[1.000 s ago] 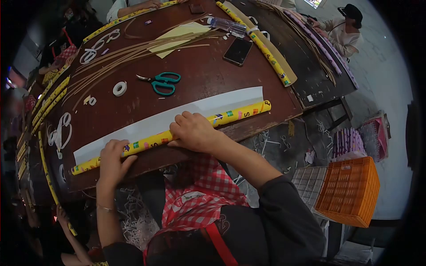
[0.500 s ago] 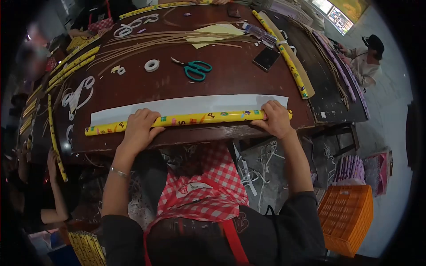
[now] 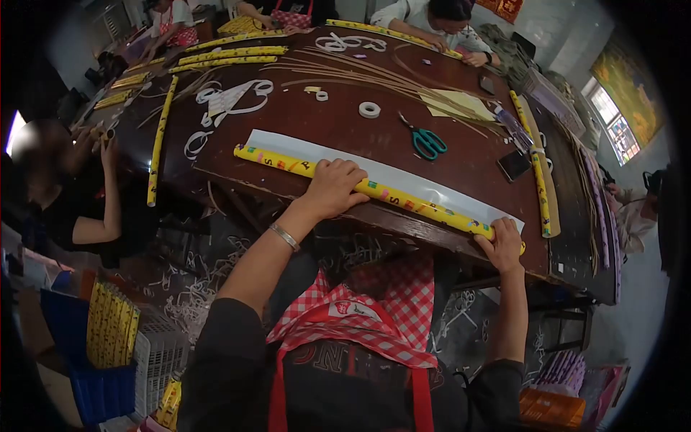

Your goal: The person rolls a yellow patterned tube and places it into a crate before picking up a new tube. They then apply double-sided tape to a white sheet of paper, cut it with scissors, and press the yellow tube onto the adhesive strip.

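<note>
A roll of yellow patterned wrapping paper (image 3: 414, 205) lies along the near edge of the dark red table. Behind it, a strip of its white underside (image 3: 425, 189) is spread flat and not rolled up. My left hand (image 3: 333, 189) rests over the roll left of its middle, fingers curled on top and thumb on the near side. Close to the right end, my right hand (image 3: 502, 245) grips the roll the same way. Beyond the paper lie teal-handled scissors (image 3: 428, 142) and a white tape roll (image 3: 369, 109).
A black phone (image 3: 515, 165) and a tied yellow roll (image 3: 540, 173) lie to the right. Brown strips (image 3: 353, 68) and white loops (image 3: 237, 97) cover parts of the table. At left, a person (image 3: 86, 187) handles a roll. Crates (image 3: 104, 396) stand on the floor.
The camera view has swung left, so the table appears shifted and slanted, with more people visible. Both hands stay on the yellow roll, and the white strip still shows behind it.
</note>
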Action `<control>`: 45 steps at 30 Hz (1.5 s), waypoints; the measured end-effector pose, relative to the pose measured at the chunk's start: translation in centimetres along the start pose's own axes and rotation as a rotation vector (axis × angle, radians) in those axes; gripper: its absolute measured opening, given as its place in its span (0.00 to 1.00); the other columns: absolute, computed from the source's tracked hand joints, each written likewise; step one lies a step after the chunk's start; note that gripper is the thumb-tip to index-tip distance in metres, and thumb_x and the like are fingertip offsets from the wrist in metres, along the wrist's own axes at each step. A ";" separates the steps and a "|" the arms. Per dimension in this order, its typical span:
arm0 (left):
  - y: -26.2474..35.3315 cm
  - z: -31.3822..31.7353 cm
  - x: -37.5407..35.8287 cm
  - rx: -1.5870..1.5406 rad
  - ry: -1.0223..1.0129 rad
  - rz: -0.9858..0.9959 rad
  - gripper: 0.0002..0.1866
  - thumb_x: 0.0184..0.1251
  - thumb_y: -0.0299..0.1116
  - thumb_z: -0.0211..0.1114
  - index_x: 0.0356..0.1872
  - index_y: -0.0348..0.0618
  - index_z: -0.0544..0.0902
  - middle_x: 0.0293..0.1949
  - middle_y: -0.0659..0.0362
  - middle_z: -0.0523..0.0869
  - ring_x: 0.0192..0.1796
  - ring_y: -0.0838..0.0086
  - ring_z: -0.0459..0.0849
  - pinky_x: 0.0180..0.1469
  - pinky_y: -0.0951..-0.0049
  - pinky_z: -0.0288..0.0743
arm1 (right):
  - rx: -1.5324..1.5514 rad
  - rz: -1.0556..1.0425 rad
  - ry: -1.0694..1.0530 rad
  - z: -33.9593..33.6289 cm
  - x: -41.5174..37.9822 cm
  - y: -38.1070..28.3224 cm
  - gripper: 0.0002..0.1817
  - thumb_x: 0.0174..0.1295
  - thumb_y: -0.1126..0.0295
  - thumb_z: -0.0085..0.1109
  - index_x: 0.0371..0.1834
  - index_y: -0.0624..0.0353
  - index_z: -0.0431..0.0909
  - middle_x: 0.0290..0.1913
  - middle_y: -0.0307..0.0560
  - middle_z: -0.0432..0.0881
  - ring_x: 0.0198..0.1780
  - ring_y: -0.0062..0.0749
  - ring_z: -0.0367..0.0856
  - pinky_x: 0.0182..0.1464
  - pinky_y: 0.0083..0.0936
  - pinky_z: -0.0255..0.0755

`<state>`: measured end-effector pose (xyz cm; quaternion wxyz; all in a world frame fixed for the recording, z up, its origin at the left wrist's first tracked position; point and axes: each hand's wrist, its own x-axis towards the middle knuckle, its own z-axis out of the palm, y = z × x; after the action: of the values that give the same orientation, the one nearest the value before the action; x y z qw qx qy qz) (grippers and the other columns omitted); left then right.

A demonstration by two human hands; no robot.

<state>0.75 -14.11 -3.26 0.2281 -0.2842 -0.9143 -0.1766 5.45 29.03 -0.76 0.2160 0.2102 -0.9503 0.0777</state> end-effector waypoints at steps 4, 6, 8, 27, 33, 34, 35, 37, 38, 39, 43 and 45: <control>0.0 0.6 -0.3 0.050 0.080 0.006 0.21 0.55 0.49 0.72 0.47 0.52 0.82 0.44 0.62 0.81 0.50 0.67 0.78 0.53 0.60 0.64 | -0.006 0.077 -0.062 -0.4 -0.1 -0.5 0.28 0.52 0.46 0.70 0.31 0.62 0.73 0.34 0.54 0.74 0.41 0.54 0.74 0.41 0.46 0.69; -0.3 0.6 -0.1 0.043 -0.004 -0.010 0.21 0.55 0.49 0.72 0.46 0.51 0.81 0.43 0.62 0.81 0.50 0.66 0.78 0.53 0.60 0.63 | 0.003 0.037 -0.054 -0.3 0.3 -0.4 0.27 0.52 0.47 0.70 0.32 0.62 0.74 0.34 0.55 0.74 0.41 0.54 0.74 0.42 0.46 0.69; -1.1 1.1 0.2 0.070 0.019 -0.008 0.21 0.55 0.49 0.72 0.46 0.51 0.81 0.42 0.62 0.81 0.50 0.66 0.78 0.54 0.60 0.63 | 0.010 0.006 -0.044 0.0 0.8 -0.2 0.26 0.52 0.48 0.70 0.32 0.62 0.74 0.35 0.55 0.75 0.42 0.55 0.74 0.42 0.46 0.69; -0.6 -0.3 -0.6 0.124 -0.049 -0.082 0.22 0.64 0.42 0.68 0.57 0.47 0.79 0.51 0.57 0.79 0.56 0.61 0.75 0.63 0.46 0.60 | -0.006 0.100 0.109 1.3 -0.1 -1.7 0.24 0.55 0.45 0.66 0.34 0.58 0.76 0.36 0.49 0.73 0.41 0.49 0.72 0.43 0.43 0.64; -0.4 -1.0 -0.2 0.079 -0.082 -0.129 0.20 0.62 0.40 0.69 0.54 0.47 0.80 0.50 0.57 0.79 0.56 0.61 0.76 0.63 0.43 0.60 | -0.020 0.064 0.030 0.4 0.7 -2.0 0.23 0.55 0.47 0.67 0.35 0.57 0.76 0.38 0.50 0.74 0.42 0.49 0.72 0.45 0.42 0.65; -0.3 -1.0 -0.2 0.065 -0.084 -0.133 0.20 0.61 0.40 0.69 0.53 0.47 0.80 0.50 0.57 0.79 0.56 0.61 0.76 0.63 0.43 0.60 | -0.006 0.010 0.052 0.0 1.4 -2.6 0.19 0.55 0.52 0.68 0.36 0.57 0.77 0.38 0.49 0.74 0.44 0.49 0.73 0.46 0.42 0.66; -0.2 -1.0 -0.2 0.052 -0.089 -0.138 0.20 0.61 0.40 0.69 0.52 0.47 0.80 0.50 0.57 0.79 0.56 0.61 0.76 0.63 0.43 0.60 | 0.004 -0.002 0.052 0.6 2.1 -3.0 0.19 0.55 0.52 0.68 0.36 0.57 0.77 0.38 0.49 0.74 0.44 0.49 0.73 0.46 0.42 0.66; 0.2 -1.4 0.0 0.062 -0.085 -0.155 0.20 0.60 0.40 0.70 0.52 0.48 0.80 0.48 0.58 0.79 0.55 0.61 0.76 0.63 0.44 0.60 | 0.132 -0.064 0.055 2.2 3.6 -4.5 0.16 0.54 0.59 0.69 0.37 0.57 0.78 0.39 0.48 0.75 0.45 0.48 0.74 0.47 0.42 0.69; 0.3 -1.6 0.1 0.046 -0.094 -0.151 0.20 0.59 0.40 0.71 0.52 0.48 0.80 0.48 0.58 0.79 0.55 0.62 0.76 0.63 0.44 0.61 | 0.190 -0.107 0.058 2.7 4.5 -5.8 0.14 0.52 0.65 0.69 0.39 0.56 0.79 0.39 0.47 0.75 0.45 0.47 0.75 0.47 0.41 0.71; 0.2 -1.8 0.2 0.028 -0.103 -0.144 0.20 0.58 0.39 0.71 0.51 0.48 0.81 0.47 0.58 0.79 0.54 0.62 0.76 0.63 0.45 0.61 | 0.205 -0.128 0.050 3.3 5.3 -7.1 0.13 0.52 0.66 0.70 0.39 0.56 0.79 0.39 0.47 0.76 0.44 0.46 0.75 0.46 0.40 0.71; -0.6 -3.0 0.3 0.055 -0.116 -0.131 0.20 0.58 0.42 0.72 0.50 0.48 0.81 0.47 0.58 0.79 0.54 0.62 0.77 0.62 0.46 0.61 | 0.228 -0.128 0.050 4.1 6.6 -9.7 0.13 0.51 0.66 0.70 0.38 0.55 0.79 0.37 0.44 0.77 0.42 0.43 0.76 0.43 0.37 0.72; -1.4 -4.3 1.2 -0.083 -0.322 -0.156 0.19 0.60 0.44 0.71 0.49 0.47 0.82 0.48 0.57 0.79 0.54 0.59 0.77 0.60 0.50 0.66 | 0.240 -0.109 0.053 4.3 6.8 -9.8 0.13 0.51 0.66 0.70 0.38 0.54 0.79 0.36 0.44 0.77 0.41 0.42 0.77 0.42 0.37 0.72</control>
<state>0.43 -16.60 0.64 0.0524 -0.2462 -0.9502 -0.1838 2.48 16.69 -0.99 0.2184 0.2839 -0.9153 0.1843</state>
